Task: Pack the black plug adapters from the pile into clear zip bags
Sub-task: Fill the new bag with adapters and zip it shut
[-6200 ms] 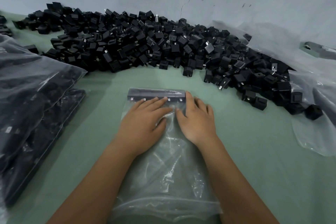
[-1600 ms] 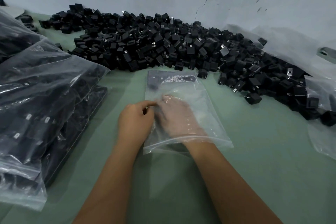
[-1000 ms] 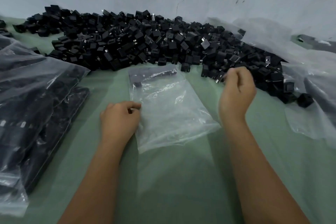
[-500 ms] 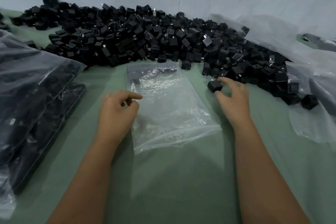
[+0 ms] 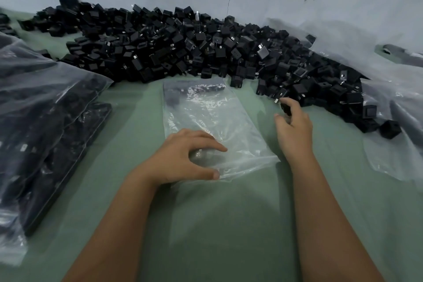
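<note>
Head view: left hand [image 5: 183, 158] pressing near edge of clear bag [image 5: 212, 121] flat on green table [image 5: 229, 224], fingers spread, holding nothing. Right hand [image 5: 294, 126] beside bag, grip pinching one black adapter [image 5: 285, 107] at edge of pile [image 5: 206, 52]. Filled bags [image 5: 45, 133] at left.

We cannot see most of the adapter [image 5: 285, 107] in the right hand [image 5: 295, 129]; its fingers hide it. At nine o'clock the full bags [image 5: 41, 135] run off the edge. The far pile [image 5: 174, 46] blurs together.
</note>
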A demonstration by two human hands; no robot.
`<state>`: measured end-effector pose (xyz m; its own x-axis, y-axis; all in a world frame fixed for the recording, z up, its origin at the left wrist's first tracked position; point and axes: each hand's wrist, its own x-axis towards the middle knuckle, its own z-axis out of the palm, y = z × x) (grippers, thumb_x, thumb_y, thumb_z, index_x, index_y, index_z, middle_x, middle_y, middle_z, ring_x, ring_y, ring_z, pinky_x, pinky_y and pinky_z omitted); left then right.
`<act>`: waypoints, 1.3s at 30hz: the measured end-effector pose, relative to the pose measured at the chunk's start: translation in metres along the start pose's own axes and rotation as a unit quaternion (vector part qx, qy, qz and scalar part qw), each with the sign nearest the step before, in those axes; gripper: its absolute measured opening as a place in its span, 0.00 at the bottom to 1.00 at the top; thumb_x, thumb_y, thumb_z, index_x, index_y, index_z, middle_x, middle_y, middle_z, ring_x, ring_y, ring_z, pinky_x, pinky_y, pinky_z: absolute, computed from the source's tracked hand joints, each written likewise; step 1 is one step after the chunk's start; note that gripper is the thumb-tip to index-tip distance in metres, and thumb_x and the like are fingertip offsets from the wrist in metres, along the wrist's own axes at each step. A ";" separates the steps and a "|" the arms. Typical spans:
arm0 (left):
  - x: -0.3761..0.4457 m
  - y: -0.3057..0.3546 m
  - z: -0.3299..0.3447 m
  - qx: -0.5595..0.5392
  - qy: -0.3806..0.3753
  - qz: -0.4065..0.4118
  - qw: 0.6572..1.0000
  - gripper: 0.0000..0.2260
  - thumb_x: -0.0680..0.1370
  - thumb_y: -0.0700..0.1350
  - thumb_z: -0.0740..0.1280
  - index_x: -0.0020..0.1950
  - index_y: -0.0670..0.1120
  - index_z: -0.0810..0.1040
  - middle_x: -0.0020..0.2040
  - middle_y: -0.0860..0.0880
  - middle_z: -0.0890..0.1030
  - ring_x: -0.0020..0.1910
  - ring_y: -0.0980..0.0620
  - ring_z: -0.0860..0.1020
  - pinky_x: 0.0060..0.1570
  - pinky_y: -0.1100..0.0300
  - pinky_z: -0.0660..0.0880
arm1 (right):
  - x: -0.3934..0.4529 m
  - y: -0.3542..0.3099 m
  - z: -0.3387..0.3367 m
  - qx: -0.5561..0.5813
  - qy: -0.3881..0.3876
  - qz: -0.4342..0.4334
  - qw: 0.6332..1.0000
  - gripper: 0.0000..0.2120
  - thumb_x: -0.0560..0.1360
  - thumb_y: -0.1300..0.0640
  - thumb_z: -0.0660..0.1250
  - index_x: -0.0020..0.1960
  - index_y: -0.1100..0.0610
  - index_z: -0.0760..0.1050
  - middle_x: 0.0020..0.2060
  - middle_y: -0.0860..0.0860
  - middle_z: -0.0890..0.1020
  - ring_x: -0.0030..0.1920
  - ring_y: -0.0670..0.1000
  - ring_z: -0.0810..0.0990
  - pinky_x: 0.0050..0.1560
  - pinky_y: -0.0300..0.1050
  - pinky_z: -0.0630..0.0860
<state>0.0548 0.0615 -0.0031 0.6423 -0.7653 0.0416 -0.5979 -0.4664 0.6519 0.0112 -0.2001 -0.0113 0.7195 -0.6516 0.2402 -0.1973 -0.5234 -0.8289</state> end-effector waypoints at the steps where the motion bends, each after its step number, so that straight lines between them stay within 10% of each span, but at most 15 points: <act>1: 0.000 0.000 0.001 -0.016 0.017 0.000 1.000 0.18 0.66 0.66 0.70 0.55 0.69 0.78 0.60 0.70 0.74 0.64 0.65 0.65 0.70 0.55 0.60 | -0.004 -0.002 0.001 0.015 0.009 0.001 1.000 0.16 0.77 0.53 0.60 0.61 0.39 0.70 0.54 0.49 0.71 0.58 0.53 0.71 0.61 0.51 0.70; 5: 0.003 -0.002 0.004 -0.040 0.055 0.006 0.998 0.07 0.75 0.51 0.71 0.52 0.59 0.85 0.57 0.64 0.79 0.62 0.58 0.71 0.67 0.49 0.65 | -0.030 -0.018 0.009 0.142 0.162 -0.028 0.976 0.16 0.76 0.57 0.59 0.58 0.41 0.75 0.50 0.42 0.73 0.53 0.45 0.73 0.53 0.32 0.68; 9: 0.001 0.002 0.005 -0.028 0.048 -0.009 0.998 0.18 0.70 0.65 0.63 0.50 0.59 0.86 0.56 0.65 0.79 0.59 0.54 0.73 0.65 0.50 0.67 | -0.062 -0.035 0.014 0.125 0.266 -0.173 0.940 0.18 0.75 0.60 0.60 0.63 0.48 0.74 0.53 0.46 0.70 0.55 0.53 0.71 0.55 0.40 0.69; 14: 0.000 0.006 0.005 -0.152 0.068 0.003 0.986 0.04 0.76 0.43 0.71 0.45 0.46 0.86 0.48 0.55 0.84 0.48 0.54 0.81 0.51 0.55 0.76 | -0.106 -0.056 0.033 0.023 0.082 -0.373 0.924 0.16 0.75 0.55 0.62 0.62 0.50 0.71 0.55 0.55 0.69 0.52 0.52 0.70 0.50 0.45 0.70; 21: -0.011 0.012 -0.003 -0.311 0.153 -0.030 0.938 0.15 0.75 0.29 0.64 0.41 0.48 0.84 0.37 0.52 0.84 0.37 0.57 0.81 0.38 0.67 0.75 | -0.124 -0.071 0.041 -0.049 -0.126 -0.362 0.922 0.16 0.77 0.51 0.58 0.61 0.48 0.77 0.49 0.49 0.73 0.44 0.48 0.73 0.40 0.47 0.75; 33: -0.006 0.000 -0.006 -0.392 0.295 -0.068 0.869 0.06 0.75 0.36 0.71 0.40 0.45 0.84 0.43 0.40 0.83 0.44 0.50 0.79 0.50 0.56 0.75 | -0.119 -0.064 0.036 -0.093 -0.164 -0.309 0.932 0.15 0.74 0.47 0.60 0.57 0.46 0.79 0.47 0.48 0.76 0.45 0.49 0.76 0.40 0.45 0.76; 39: -0.012 0.013 -0.006 -0.399 0.177 0.057 0.898 0.08 0.70 0.47 0.75 0.47 0.49 0.87 0.46 0.46 0.83 0.46 0.47 0.80 0.49 0.54 0.76 | -0.114 -0.062 0.048 -0.287 -0.201 -0.269 0.897 0.19 0.77 0.40 0.54 0.67 0.41 0.68 0.61 0.52 0.72 0.62 0.56 0.67 0.64 0.48 0.62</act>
<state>0.0427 0.0672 0.0093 0.7954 -0.5326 0.2892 -0.2269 0.1808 0.9570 -0.0269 -0.0666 -0.0111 0.9726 -0.0309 0.2304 0.0219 -0.9745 -0.2234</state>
